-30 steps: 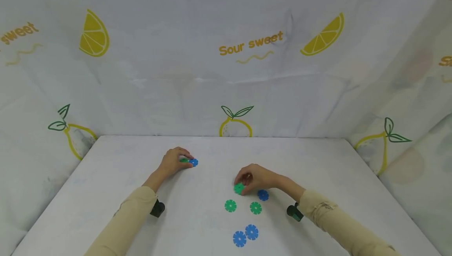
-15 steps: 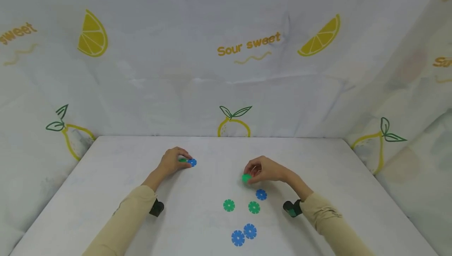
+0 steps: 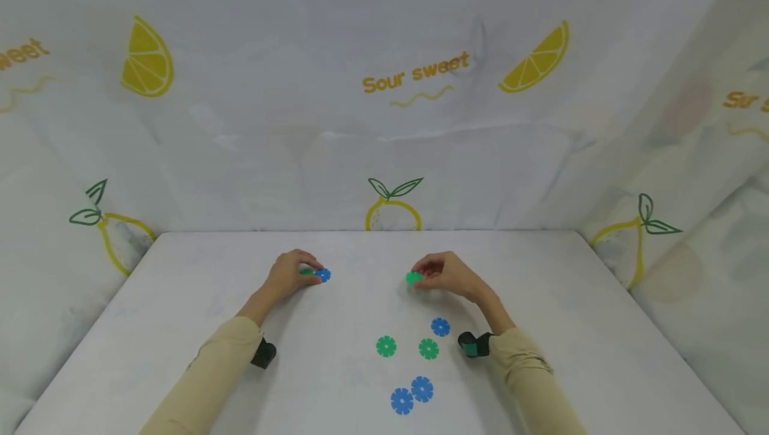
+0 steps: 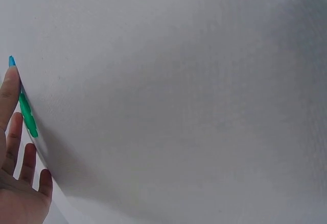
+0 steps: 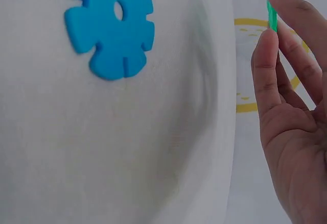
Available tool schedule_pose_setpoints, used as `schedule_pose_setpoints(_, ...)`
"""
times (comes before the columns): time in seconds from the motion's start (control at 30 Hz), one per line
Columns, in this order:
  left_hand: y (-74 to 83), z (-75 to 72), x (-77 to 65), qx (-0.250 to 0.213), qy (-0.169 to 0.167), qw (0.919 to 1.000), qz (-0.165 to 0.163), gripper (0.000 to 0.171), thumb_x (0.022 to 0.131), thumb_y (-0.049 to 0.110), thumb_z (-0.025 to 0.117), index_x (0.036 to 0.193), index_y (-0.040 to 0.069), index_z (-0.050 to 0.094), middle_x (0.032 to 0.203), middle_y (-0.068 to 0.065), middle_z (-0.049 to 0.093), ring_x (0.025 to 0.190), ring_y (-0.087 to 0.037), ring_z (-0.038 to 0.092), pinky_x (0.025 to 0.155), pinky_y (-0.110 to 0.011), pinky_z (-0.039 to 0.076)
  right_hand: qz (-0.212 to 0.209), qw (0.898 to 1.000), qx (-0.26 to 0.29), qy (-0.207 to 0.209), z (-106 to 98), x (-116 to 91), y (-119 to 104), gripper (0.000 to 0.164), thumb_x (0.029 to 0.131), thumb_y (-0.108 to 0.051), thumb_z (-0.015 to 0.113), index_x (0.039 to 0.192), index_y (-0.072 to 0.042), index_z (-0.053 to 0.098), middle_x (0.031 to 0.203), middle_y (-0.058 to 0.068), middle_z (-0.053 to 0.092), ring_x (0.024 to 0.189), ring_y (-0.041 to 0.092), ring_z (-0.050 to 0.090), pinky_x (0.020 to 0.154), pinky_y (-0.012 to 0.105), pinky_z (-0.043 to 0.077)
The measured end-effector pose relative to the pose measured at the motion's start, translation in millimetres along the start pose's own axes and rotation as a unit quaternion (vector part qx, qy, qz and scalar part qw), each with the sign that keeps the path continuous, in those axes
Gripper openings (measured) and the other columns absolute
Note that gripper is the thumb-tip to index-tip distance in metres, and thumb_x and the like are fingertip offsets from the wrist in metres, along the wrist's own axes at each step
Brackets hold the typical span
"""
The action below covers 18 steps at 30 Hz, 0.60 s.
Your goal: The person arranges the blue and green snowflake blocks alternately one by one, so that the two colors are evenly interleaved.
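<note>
At the left of the white table, my left hand [image 3: 285,278] pinches a blue notched disc [image 3: 325,274] between thumb and finger. Right beside it, partly behind the fingers, lies a green notched disc [image 4: 28,114]; whether the two are joined I cannot tell. Both appear edge-on in the left wrist view, close to the tabletop. Across from it, my right hand [image 3: 454,276] holds another green notched disc [image 3: 412,278] by thumb and fingertips, raised above the table. A blue notched disc [image 5: 102,32] lies flat below that hand in the right wrist view.
Nearer me on the table [image 3: 336,368] lie two green discs, one left [image 3: 382,343] and one right [image 3: 424,345], and two blue discs, one front [image 3: 398,397] and one behind [image 3: 426,385], which touch or nearly touch. A lemon-print cloth [image 3: 288,168] stands behind.
My right hand has lifted the green disc and carried it away from me, toward the table's far side. The left hand stays in place, its discs still in the fingers.
</note>
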State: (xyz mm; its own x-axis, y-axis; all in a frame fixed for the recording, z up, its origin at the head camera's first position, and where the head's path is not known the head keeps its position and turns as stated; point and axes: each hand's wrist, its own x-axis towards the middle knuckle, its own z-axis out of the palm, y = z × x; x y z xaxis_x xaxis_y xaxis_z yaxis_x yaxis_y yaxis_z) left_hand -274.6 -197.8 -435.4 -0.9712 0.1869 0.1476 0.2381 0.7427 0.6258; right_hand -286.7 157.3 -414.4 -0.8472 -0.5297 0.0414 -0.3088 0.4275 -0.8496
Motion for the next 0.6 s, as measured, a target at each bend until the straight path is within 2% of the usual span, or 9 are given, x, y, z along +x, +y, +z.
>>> schedule_pose_setpoints(0.13,2.9,-1.1,0.4,-0.001,-0.003,1.0000,-0.006,0.019,0.079,0.010,0.078,0.095,0.001,0.074,0.114,-0.021,0.062,0.114,-0.040,0.053,0.100,-0.054,0.039,0.002,1.000,-0.001,0.021,1,4,2,0.026,0.076,-0.012,0.081,0.098,-0.002,0.071,0.084,0.007,0.064,0.076,0.018,0.054,0.067,0.020,0.047)
schedule_pose_setpoints(0.3,5.8,-1.9,1.7,-0.001,-0.004,1.0000,-0.005,0.020,0.078,0.010,0.078,0.095,0.000,0.074,0.114,-0.021,0.062,0.113,-0.040,0.053,0.100,-0.054,0.039,-0.013,1.000,0.004,0.024,6,14,2,0.026,0.075,-0.009,0.082,0.097,0.000,0.072,0.087,0.009,0.067,0.075,0.016,0.056,0.067,0.019,0.049)
schedule_pose_setpoints(0.6,2.6,1.0,-0.8,-0.009,-0.002,1.0000,0.000,0.018,0.079,0.009,0.078,0.094,0.000,0.074,0.113,-0.021,0.063,0.113,-0.040,0.053,0.100,-0.053,0.039,-0.011,0.998,0.021,0.053,25,30,-4,0.025,0.075,-0.009,0.082,0.096,0.000,0.072,0.082,0.004,0.066,0.072,0.012,0.056,0.067,0.020,0.048)
